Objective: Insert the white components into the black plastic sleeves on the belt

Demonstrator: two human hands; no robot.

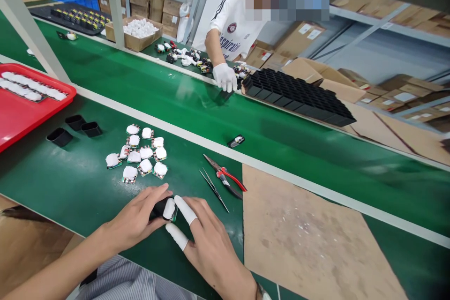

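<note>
My left hand [142,215] is closed round a black oval casing [160,207] above the green bench. At the casing's right end sits a small circuit board with a white pad [169,209]. My right hand [202,234] has white covers on two fingertips, which touch or nearly touch the board from above and below. Several more boards with white pads [134,156] lie in a cluster beyond my hands. Three black casings [59,137] stand farther left.
Tweezers [214,191] and red-handled pliers [225,176] lie right of the boards, beside a brown sheet [302,234]. A red tray [35,115] is at left. Across the green belt [168,89], a person's gloved hand [225,77] is near stacked black casings [295,96].
</note>
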